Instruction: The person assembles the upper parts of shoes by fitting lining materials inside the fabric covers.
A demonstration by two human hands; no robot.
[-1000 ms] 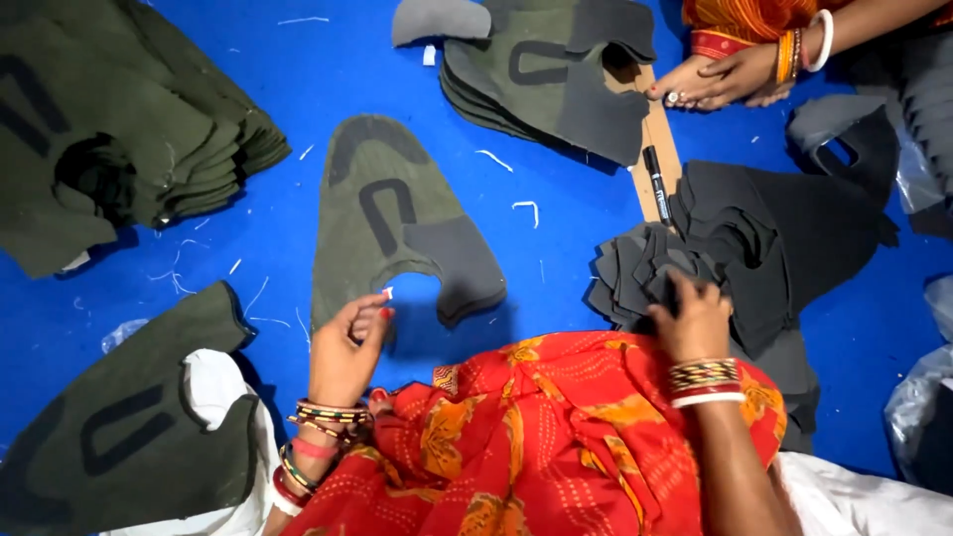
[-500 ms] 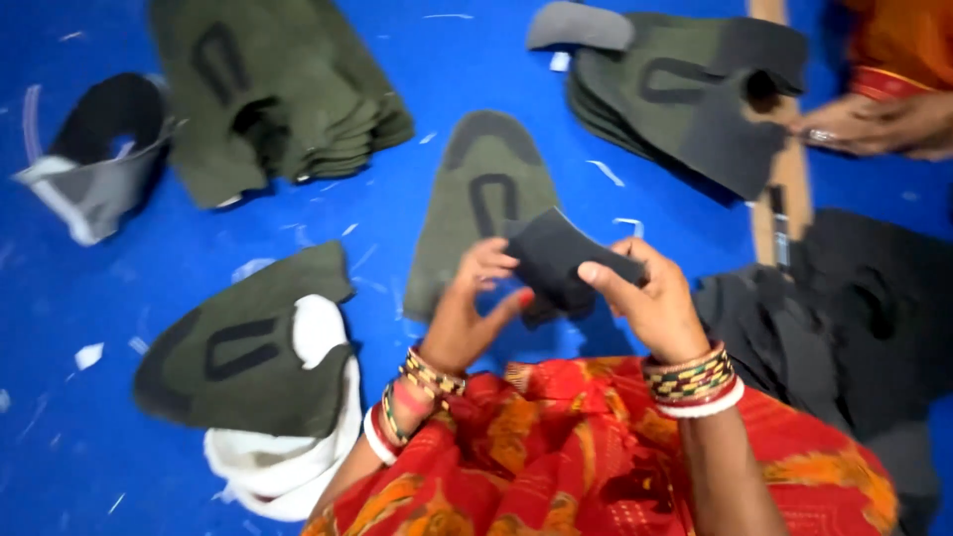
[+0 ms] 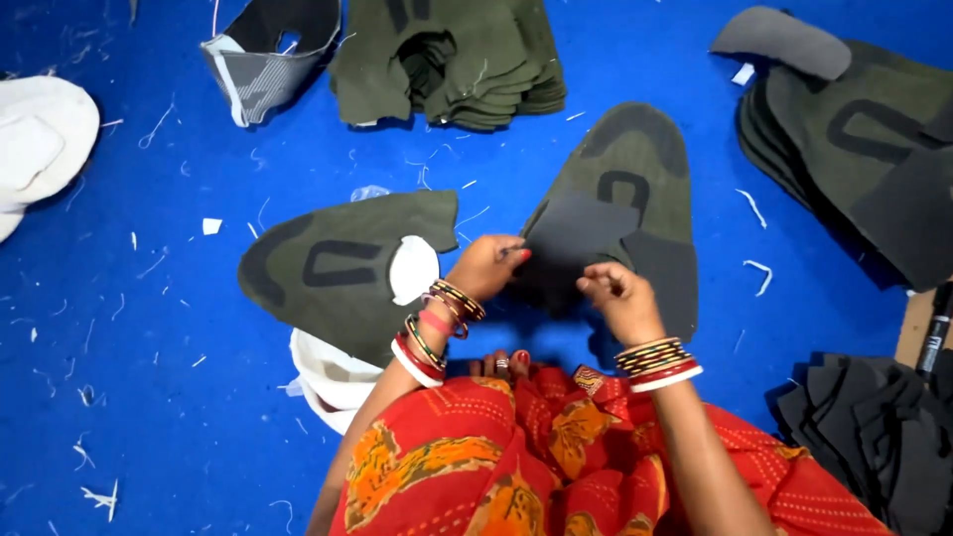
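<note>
Two hands meet over one piece of work: your left hand [image 3: 488,266] and right hand [image 3: 617,296] both pinch the near edge of a dark grey fabric piece [image 3: 581,236], fingers closed on it, and it lies on top of an olive shoe-upper panel [image 3: 635,189] spread flat on the blue floor [image 3: 149,397]. How much of the grey piece your knuckles cover is hard to say — its lower edge is hidden behind them.

Much is cut off. A stack of olive panels [image 3: 467,60] runs out of the top edge, another olive stack [image 3: 854,139] leaves the right edge with a grey oval piece [image 3: 779,38] on top, and a pile of dark grey cut pieces [image 3: 874,427] is clipped at the lower right. A black marker [image 3: 935,342] shows only in part.

Left of your hands lies another olive panel [image 3: 338,263], felt-like, with a darker printed loop and a white patch [image 3: 412,268] on its edge. White thread scraps — thin, curled — litter the floor.
</note>
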